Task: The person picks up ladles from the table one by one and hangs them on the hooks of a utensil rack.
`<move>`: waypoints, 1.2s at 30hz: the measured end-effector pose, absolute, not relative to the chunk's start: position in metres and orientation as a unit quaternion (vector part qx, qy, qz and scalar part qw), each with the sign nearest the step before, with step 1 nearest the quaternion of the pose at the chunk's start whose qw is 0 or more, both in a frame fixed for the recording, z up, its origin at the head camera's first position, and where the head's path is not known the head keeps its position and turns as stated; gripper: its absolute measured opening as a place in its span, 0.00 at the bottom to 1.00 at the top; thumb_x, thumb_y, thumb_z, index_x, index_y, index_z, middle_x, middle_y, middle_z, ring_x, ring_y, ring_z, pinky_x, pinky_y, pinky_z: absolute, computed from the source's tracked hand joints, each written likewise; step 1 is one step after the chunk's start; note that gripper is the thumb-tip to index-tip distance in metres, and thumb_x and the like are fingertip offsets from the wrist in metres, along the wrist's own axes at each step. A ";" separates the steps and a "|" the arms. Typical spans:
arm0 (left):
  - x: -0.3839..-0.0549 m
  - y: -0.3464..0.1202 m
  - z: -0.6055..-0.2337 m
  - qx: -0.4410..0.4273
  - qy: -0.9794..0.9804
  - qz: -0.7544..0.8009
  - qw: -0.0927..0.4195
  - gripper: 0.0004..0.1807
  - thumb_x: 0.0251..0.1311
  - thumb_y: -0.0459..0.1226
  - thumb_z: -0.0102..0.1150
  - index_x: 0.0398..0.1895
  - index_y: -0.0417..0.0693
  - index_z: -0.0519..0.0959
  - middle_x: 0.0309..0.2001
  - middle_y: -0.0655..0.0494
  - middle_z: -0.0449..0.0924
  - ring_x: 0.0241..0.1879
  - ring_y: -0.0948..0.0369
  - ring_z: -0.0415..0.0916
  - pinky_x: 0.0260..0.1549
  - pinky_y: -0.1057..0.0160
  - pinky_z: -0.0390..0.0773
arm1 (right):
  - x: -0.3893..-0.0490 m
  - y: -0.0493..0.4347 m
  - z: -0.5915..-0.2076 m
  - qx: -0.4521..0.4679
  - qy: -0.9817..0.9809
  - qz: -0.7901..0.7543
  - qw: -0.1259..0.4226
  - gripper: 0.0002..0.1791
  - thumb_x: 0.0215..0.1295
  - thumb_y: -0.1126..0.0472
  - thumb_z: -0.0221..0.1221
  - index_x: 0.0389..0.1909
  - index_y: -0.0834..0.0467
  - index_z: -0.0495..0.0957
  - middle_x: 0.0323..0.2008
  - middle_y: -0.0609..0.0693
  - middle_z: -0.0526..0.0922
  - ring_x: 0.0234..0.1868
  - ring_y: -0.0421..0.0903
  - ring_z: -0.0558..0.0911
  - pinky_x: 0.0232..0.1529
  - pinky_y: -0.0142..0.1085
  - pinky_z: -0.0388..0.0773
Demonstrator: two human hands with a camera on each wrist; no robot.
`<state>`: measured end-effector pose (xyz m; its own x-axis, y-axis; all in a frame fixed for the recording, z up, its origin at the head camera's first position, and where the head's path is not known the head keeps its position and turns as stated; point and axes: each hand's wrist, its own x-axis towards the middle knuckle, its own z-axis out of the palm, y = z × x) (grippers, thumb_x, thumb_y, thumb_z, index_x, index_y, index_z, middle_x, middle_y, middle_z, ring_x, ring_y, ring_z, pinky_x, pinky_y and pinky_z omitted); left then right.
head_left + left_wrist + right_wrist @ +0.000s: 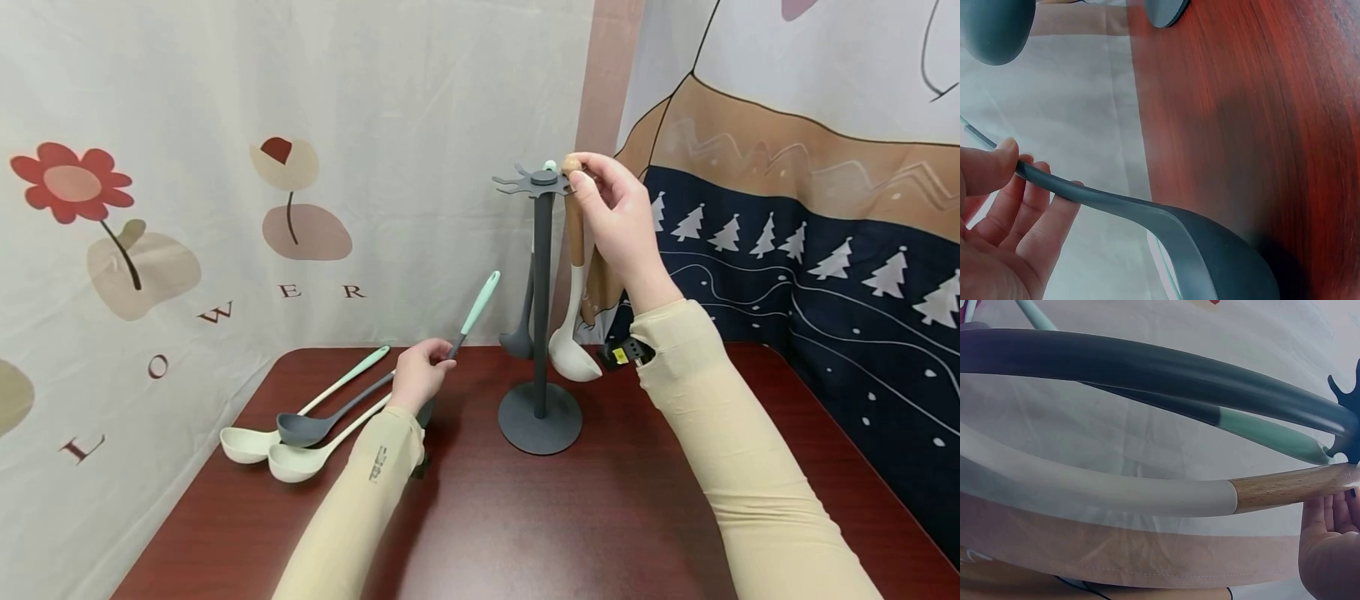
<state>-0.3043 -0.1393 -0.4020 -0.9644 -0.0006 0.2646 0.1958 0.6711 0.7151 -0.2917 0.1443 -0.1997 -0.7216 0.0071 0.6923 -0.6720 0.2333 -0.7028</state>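
My left hand (422, 375) pinches the grey neck of a ladle (1116, 205) between thumb and fingers; its mint-green handle (481, 302) slants up to the right. The bowl (1229, 250) of this ladle is close over the table in the left wrist view. My right hand (618, 217) pinches the top of the wooden handle (1297, 489) of a white ladle (574, 354), which hangs down at the right side of a dark grey utensil stand (542, 308). Behind the pole, a grey ladle (517, 340) with a mint handle hangs from the stand.
On the table's left side lie a white ladle (247, 446) with a mint handle, a grey ladle (303, 429) and another white ladle (296, 464), partly behind my left hand. The stand's round base (540, 437) rests on the dark red table (585, 525). Printed curtains hang behind.
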 end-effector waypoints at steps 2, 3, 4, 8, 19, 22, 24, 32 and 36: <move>-0.303 -0.138 -0.401 -0.055 -0.904 -0.406 0.121 0.08 0.60 0.31 0.68 0.42 0.44 0.84 0.37 0.52 0.83 0.41 0.52 0.77 0.44 0.52 0.76 | -0.292 0.144 -0.200 0.228 -0.727 0.576 0.296 0.20 0.75 0.59 0.53 0.62 0.64 0.74 0.52 0.54 0.77 0.45 0.42 0.73 0.49 0.29 0.73; -0.303 -0.138 -0.401 -0.055 -0.904 -0.408 0.121 0.08 0.60 0.31 0.68 0.42 0.44 0.84 0.37 0.52 0.83 0.41 0.52 0.77 0.44 0.52 0.76 | -0.292 0.144 -0.200 0.228 -0.727 0.576 0.296 0.20 0.75 0.59 0.53 0.62 0.64 0.74 0.52 0.54 0.77 0.45 0.42 0.73 0.49 0.29 0.73; -0.302 -0.137 -0.400 -0.054 -0.902 -0.410 0.120 0.08 0.60 0.31 0.67 0.42 0.44 0.84 0.37 0.52 0.83 0.42 0.52 0.77 0.44 0.52 0.76 | -0.292 0.144 -0.200 0.229 -0.726 0.577 0.296 0.20 0.75 0.59 0.53 0.62 0.64 0.74 0.52 0.54 0.77 0.45 0.42 0.73 0.49 0.29 0.73; -0.302 -0.136 -0.399 -0.053 -0.897 -0.423 0.118 0.09 0.61 0.32 0.67 0.44 0.44 0.84 0.40 0.50 0.83 0.44 0.52 0.77 0.46 0.52 0.76 | -0.292 0.144 -0.200 0.229 -0.724 0.579 0.297 0.20 0.75 0.59 0.53 0.62 0.64 0.74 0.52 0.54 0.77 0.45 0.42 0.73 0.50 0.30 0.73; -0.299 -0.127 -0.388 -0.074 -0.852 -0.496 0.151 0.11 0.60 0.31 0.68 0.46 0.42 0.84 0.40 0.49 0.83 0.42 0.53 0.79 0.43 0.55 0.78 | -0.292 0.144 -0.201 0.226 -0.725 0.580 0.297 0.20 0.75 0.59 0.54 0.63 0.63 0.74 0.52 0.54 0.77 0.45 0.43 0.73 0.49 0.30 0.73; -0.296 -0.124 -0.382 -0.075 -0.837 -0.521 0.148 0.11 0.60 0.31 0.67 0.46 0.42 0.84 0.39 0.48 0.83 0.38 0.53 0.81 0.35 0.58 0.80 | -0.292 0.144 -0.201 0.224 -0.726 0.579 0.296 0.20 0.75 0.59 0.54 0.63 0.63 0.74 0.52 0.54 0.77 0.45 0.43 0.72 0.49 0.30 0.73; -0.294 -0.122 -0.377 -0.074 -0.830 -0.533 0.146 0.11 0.60 0.31 0.67 0.46 0.42 0.84 0.38 0.49 0.83 0.35 0.54 0.81 0.30 0.60 0.80 | -0.292 0.144 -0.201 0.223 -0.727 0.578 0.296 0.20 0.75 0.59 0.54 0.63 0.63 0.74 0.52 0.54 0.77 0.45 0.43 0.72 0.49 0.30 0.73; -0.291 -0.117 -0.363 -0.094 -0.809 -0.561 0.152 0.11 0.61 0.30 0.66 0.47 0.41 0.83 0.36 0.48 0.83 0.35 0.54 0.82 0.34 0.61 0.80 | -0.291 0.144 -0.201 0.223 -0.724 0.581 0.298 0.20 0.75 0.59 0.54 0.62 0.64 0.75 0.51 0.53 0.77 0.45 0.43 0.72 0.49 0.30 0.73; -0.291 -0.115 -0.359 -0.105 -0.802 -0.566 0.162 0.11 0.60 0.30 0.66 0.46 0.41 0.83 0.37 0.48 0.83 0.37 0.54 0.81 0.35 0.61 0.79 | -0.291 0.144 -0.201 0.223 -0.723 0.584 0.295 0.20 0.75 0.59 0.53 0.62 0.64 0.75 0.52 0.53 0.77 0.45 0.42 0.73 0.50 0.30 0.73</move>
<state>-0.2912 -0.1147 -0.3587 -0.9252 -0.0151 0.3792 0.3522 0.3379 0.8728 -0.2912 0.1440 -0.2007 -0.7269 0.0219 0.6864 -0.6665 0.2184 -0.7128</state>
